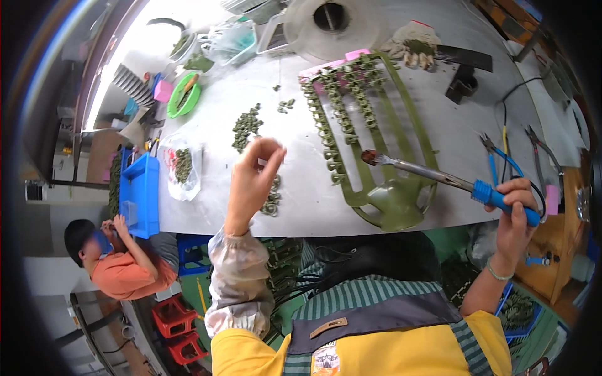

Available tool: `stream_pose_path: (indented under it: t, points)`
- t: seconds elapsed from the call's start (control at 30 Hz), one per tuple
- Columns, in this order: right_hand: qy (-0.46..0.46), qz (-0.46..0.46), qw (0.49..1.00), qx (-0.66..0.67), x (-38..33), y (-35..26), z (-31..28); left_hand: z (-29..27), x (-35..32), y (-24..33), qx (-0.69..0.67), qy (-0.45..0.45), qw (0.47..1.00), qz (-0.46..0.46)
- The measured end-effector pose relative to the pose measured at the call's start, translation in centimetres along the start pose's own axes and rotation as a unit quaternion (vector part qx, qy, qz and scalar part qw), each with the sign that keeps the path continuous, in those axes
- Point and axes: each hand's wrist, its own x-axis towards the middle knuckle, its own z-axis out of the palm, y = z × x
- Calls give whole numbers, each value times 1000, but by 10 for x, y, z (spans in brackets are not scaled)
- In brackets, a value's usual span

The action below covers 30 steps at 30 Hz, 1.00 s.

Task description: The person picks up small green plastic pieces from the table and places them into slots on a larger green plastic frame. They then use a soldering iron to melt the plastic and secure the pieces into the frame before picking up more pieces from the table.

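My right hand (515, 210) grips the blue handle of a soldering iron (439, 177), whose long metal shaft points left, tip over the olive-green plastic frame (376, 135) lying on the grey table (439, 100). Rows of small green parts sit along the frame's bars. My left hand (253, 178) is raised above the table edge, thumb and fingertips pinched together; whether a small part is between them I cannot tell. A short stack of green parts (272, 199) lies just right of that hand. A loose pile of green parts (246, 126) lies farther back.
Blue-handled pliers (501, 156) and cutters lie at the right. A clear bag of parts (182, 166), a blue tray (139, 191), a green bowl (184, 97), a clear tub (326, 25) and a work glove (411, 47) surround the work area. Another person in orange (125, 263) sits at the left.
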Motion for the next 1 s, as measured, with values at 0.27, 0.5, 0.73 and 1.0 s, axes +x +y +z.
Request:
stream_pose_path:
  t: [0.27, 0.5, 0.73, 1.0]
  points:
    - [6, 9, 1000, -4, -4, -2, 0, -39, -58, -71, 264, -80, 961, -1]
    - [-1, -1, 1000, -15, -6, -12, 3, -14, -27, -58, 243, -56, 957, 147]
    - [5, 8, 1000, -23, -8, -18, 6, -13, -13, -75, 147, -80, 984, 53]
    - [5, 8, 1000, -18, -7, -20, 5, -24, -1, -79, 211, -161, 963, 38]
